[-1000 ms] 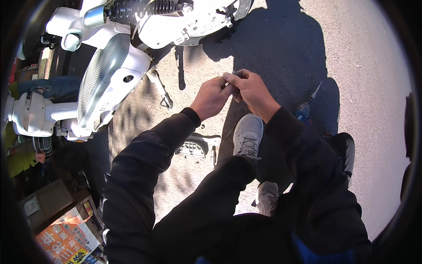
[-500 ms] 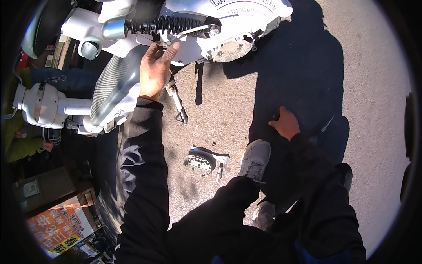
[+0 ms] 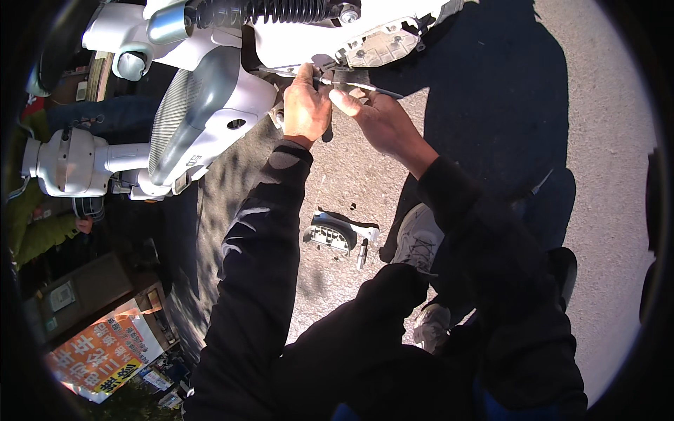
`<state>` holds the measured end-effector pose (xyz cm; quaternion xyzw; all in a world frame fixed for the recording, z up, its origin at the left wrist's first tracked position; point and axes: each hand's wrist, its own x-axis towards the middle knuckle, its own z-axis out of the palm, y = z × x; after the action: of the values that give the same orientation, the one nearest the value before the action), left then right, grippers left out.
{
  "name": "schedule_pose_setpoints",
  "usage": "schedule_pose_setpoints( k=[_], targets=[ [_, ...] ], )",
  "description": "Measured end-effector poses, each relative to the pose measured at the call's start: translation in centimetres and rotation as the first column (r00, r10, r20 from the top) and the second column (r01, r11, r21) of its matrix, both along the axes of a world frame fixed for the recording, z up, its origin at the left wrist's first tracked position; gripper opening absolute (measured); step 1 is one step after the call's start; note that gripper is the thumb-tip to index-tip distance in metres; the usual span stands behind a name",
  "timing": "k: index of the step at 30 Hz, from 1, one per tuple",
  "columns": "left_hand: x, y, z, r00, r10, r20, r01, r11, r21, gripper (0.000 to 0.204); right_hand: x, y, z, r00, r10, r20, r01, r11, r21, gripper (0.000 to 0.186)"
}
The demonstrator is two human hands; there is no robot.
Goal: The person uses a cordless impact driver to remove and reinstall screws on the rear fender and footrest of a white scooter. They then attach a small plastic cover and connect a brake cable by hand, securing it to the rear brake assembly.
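Note:
A white electric scooter (image 3: 168, 126) fills the upper left. Its black spring shock absorber (image 3: 267, 10) shows at the top edge. My left hand (image 3: 307, 109) is closed by the scooter's underside, fingertips at the end of a slim silver metal tool (image 3: 386, 92). From the right, my right hand (image 3: 390, 130) closes on the same tool, thumb toward the left fingers. The fingers partly hide the tool, so its exact kind is unclear. Just beyond the hands is a dusty pale footrest-like part (image 3: 382, 49) of the scooter.
On the ground lie a curved plastic part (image 3: 330, 238), a small silver cylinder (image 3: 362, 254) and a small dark piece (image 3: 353, 206). A thin tool (image 3: 542, 181) lies to the right in shadow. My shoe (image 3: 420, 238) is near. An orange and white sign (image 3: 98, 351) stands lower left, below another person's hand (image 3: 84, 224).
My left hand has moved right and slightly up, away from the shock absorber. My right hand has risen from over the shadowed ground to meet it at the scooter's underside. The view has shifted slightly.

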<state>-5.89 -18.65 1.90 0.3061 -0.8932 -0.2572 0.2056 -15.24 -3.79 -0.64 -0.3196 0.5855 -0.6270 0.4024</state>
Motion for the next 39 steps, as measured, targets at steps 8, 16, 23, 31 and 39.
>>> schedule_pose_setpoints(
  k=[8, 16, 23, 31, 39],
  targets=[
    [0.4, 0.4, 0.2, 0.989, 0.024, 0.146, -0.011, 0.996, -0.088, 0.014, 1.5, -1.9, -0.5, 0.933, -0.23, 0.279, 0.272, 0.954, -0.123, 0.031],
    [1.2, 0.6, 3.0, 0.927, -0.089, -0.365, 0.16, 0.972, 0.17, 0.024, 0.2, -4.1, 3.3, 0.833, -0.485, -0.267, 0.228, 0.74, -0.633, 0.02],
    [1.9, 2.9, 0.4, 0.987, -0.004, -0.158, 0.042, 0.97, 0.239, 0.022, 0.4, -2.0, -1.5, 0.944, -0.083, 0.319, 0.155, 0.966, -0.207, 0.036],
    [3.2, 0.6, -1.1, 0.808, 0.561, -0.182, -0.289, 0.646, 0.707, 0.027, 0.6, -4.7, -6.8, 0.904, -0.253, 0.344, 0.235, 0.968, 0.094, 0.041],
    [1.0, -1.8, -1.4, 0.708, 0.625, -0.329, -0.104, 0.552, 0.827, 0.017, -1.1, -3.2, -4.8, 0.908, -0.124, 0.401, 0.084, 0.99, 0.116, 0.044]
  ],
)
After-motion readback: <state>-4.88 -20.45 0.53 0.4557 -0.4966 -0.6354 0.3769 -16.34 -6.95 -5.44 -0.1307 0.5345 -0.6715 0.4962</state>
